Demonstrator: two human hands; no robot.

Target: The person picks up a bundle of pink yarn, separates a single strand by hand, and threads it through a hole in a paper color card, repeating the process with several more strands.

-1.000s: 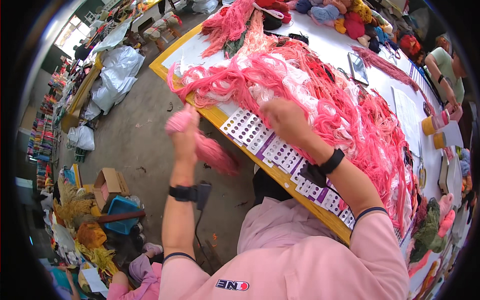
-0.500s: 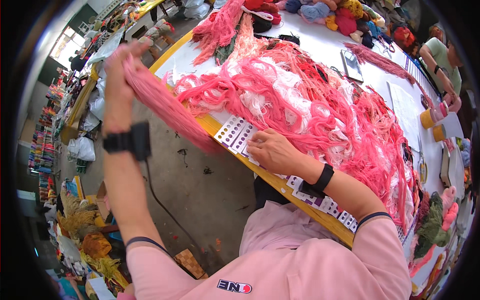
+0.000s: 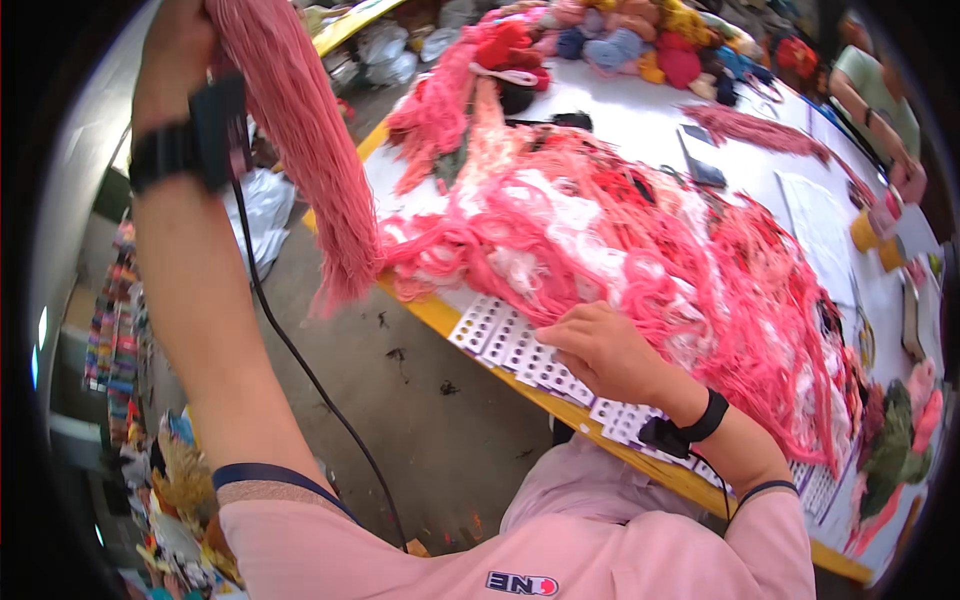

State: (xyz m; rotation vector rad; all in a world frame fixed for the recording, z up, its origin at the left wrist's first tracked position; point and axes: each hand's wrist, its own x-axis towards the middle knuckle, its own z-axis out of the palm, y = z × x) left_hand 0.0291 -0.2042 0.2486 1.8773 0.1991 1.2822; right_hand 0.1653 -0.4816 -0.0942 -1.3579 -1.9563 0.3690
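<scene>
The white table (image 3: 650, 118) spreads out beyond your right hand's (image 3: 605, 350) fingers. On it, the pink-and-white yarn heap (image 3: 610, 235) lies just past those fingers. The long pink hank (image 3: 295, 140) hangs from your left hand (image 3: 178, 45), whose fingers (blurred, at the upper edge) close around its upper part. Dotted cards (image 3: 490, 328) line up beside your right fingers, curled together; whether they pinch anything, I can't tell.

I'm getting a dusty-pink hank (image 3: 300, 130) upper left on my feed, pink/white/red yarn heap (image 3: 640, 250) mid-frame, white cards (image 3: 514, 345) with dark dots.
</scene>
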